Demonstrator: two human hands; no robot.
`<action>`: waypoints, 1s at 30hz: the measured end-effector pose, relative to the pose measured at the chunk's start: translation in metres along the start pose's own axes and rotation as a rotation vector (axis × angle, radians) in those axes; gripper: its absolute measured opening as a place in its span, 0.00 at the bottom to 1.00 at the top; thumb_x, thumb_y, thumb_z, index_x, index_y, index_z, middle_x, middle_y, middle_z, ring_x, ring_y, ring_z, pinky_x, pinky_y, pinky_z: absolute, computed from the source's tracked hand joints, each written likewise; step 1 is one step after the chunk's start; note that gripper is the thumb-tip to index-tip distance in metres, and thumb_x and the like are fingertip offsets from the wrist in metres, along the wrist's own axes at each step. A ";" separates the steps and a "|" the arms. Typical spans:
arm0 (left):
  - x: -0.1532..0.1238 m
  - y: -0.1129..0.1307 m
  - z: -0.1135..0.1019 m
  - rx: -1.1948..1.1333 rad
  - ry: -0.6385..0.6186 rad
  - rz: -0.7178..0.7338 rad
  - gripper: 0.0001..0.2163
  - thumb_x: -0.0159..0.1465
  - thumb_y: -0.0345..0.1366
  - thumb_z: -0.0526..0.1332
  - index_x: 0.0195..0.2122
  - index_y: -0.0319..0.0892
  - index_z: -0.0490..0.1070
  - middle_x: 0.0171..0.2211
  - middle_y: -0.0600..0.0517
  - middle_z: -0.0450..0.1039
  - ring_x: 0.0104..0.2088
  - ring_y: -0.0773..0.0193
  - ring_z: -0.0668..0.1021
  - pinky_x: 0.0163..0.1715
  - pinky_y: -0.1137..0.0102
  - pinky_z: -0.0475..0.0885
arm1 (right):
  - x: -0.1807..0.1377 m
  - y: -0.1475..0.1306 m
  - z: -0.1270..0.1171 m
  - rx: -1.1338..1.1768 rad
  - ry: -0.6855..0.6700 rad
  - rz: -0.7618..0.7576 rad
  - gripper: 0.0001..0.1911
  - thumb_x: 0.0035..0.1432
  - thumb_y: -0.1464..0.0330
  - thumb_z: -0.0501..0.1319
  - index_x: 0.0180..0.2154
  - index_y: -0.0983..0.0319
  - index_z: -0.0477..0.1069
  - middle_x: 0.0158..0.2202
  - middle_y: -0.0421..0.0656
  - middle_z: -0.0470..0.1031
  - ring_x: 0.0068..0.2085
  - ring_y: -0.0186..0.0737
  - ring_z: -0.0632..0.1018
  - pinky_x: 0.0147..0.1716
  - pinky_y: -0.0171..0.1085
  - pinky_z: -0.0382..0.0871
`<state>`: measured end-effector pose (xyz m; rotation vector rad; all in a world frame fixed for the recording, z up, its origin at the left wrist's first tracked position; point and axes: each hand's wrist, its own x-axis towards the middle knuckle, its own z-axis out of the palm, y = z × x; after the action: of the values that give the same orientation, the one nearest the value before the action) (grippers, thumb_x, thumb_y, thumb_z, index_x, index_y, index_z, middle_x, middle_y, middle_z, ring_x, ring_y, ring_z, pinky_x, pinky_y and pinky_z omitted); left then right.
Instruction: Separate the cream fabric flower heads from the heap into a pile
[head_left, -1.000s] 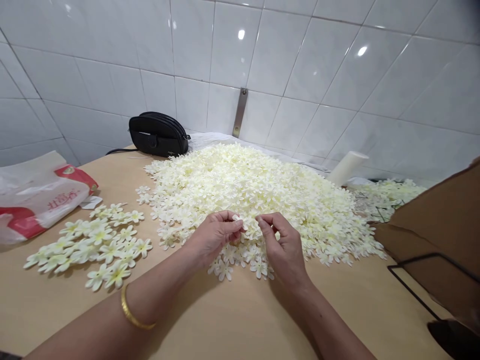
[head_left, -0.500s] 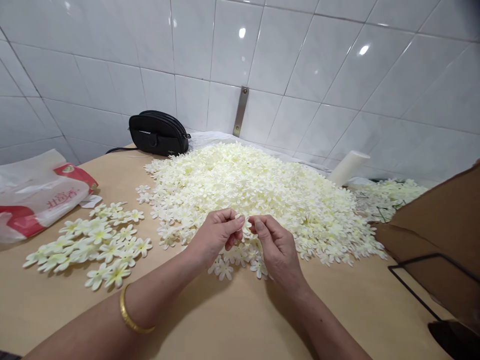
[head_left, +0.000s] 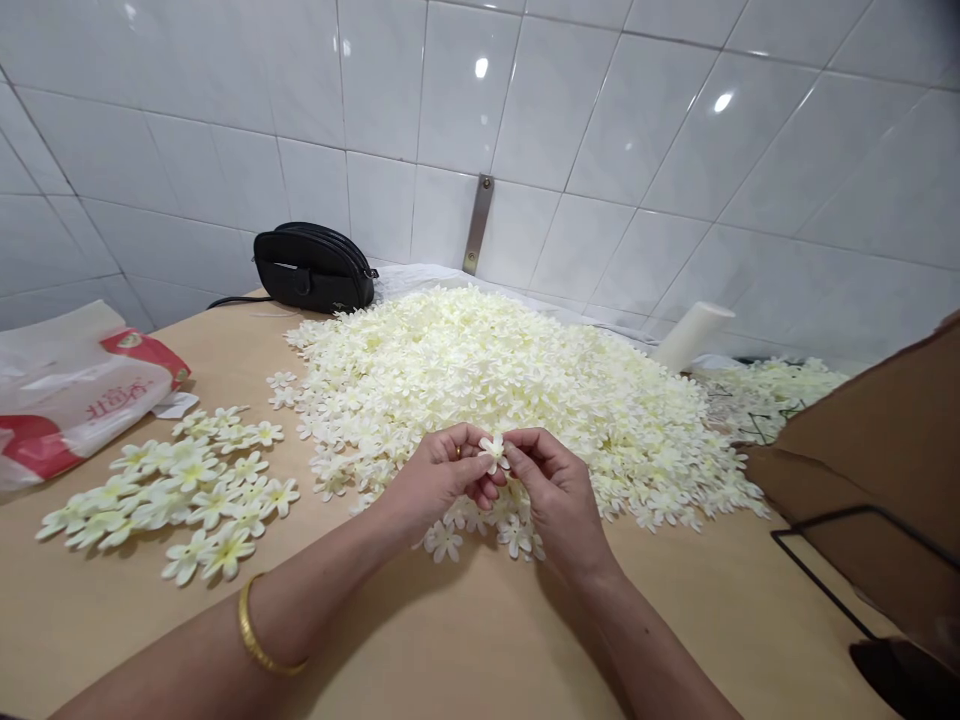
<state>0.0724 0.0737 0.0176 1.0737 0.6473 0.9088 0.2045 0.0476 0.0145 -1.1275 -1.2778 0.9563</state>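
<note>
Between my two hands is a small white artificial flower (head_left: pixel 494 453) with a pale yellow centre. My left hand (head_left: pixel 448 470) pinches its left side between thumb and fingers. On the other side, the thumb and index finger of my right hand (head_left: pixel 551 490) grip the petals. Both hands are just in front of a big heap of matching artificial flowers (head_left: pixel 495 360), and a few loose ones lie on the table below them. A gold bracelet (head_left: pixel 255 630) circles my left wrist. The undersides of the held flower and the curled fingertips are partly hidden.
A flatter group of flowers (head_left: pixel 187 490) lies to the left on the tan table (head_left: pixel 465 650). Beyond it are a white and red plastic bag (head_left: pixel 90 390) and a black pouch (head_left: pixel 311 265). At right stand a white roll (head_left: pixel 694 335) and brown cardboard (head_left: pixel 870 470) with a black wire frame (head_left: pixel 817 580).
My hands have come closer together, and the flower between them now faces up in plainer view. The right fingers have closed onto its petals. The camera view has shifted slightly.
</note>
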 end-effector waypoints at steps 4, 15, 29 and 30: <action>0.000 -0.002 -0.002 -0.018 0.029 0.015 0.07 0.53 0.32 0.62 0.31 0.39 0.63 0.21 0.54 0.70 0.21 0.71 0.71 0.24 0.74 0.67 | -0.003 -0.002 0.001 -0.175 0.054 -0.129 0.06 0.54 0.68 0.56 0.36 0.61 0.66 0.29 0.40 0.69 0.30 0.35 0.71 0.32 0.35 0.66; 0.000 0.001 -0.006 0.038 0.089 0.016 0.07 0.50 0.31 0.64 0.24 0.37 0.64 0.17 0.55 0.69 0.18 0.72 0.69 0.21 0.75 0.64 | -0.003 0.005 -0.001 -0.591 -0.001 -0.528 0.11 0.57 0.73 0.51 0.38 0.62 0.70 0.30 0.44 0.70 0.32 0.37 0.71 0.32 0.36 0.67; 0.003 0.002 -0.010 -0.170 -0.014 -0.060 0.09 0.51 0.36 0.63 0.23 0.35 0.68 0.20 0.52 0.69 0.21 0.71 0.71 0.24 0.74 0.66 | -0.005 0.000 0.000 -0.565 -0.037 -0.394 0.08 0.54 0.69 0.54 0.37 0.62 0.67 0.29 0.41 0.69 0.30 0.35 0.69 0.31 0.34 0.63; 0.002 0.002 -0.010 -0.147 -0.020 -0.049 0.09 0.52 0.36 0.63 0.23 0.35 0.68 0.20 0.52 0.69 0.21 0.71 0.71 0.24 0.75 0.66 | -0.005 -0.001 0.000 -0.562 -0.048 -0.382 0.07 0.54 0.70 0.54 0.37 0.62 0.67 0.28 0.41 0.68 0.29 0.34 0.69 0.30 0.34 0.63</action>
<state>0.0648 0.0806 0.0154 0.9312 0.5789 0.8879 0.2042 0.0425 0.0143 -1.2165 -1.7868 0.3435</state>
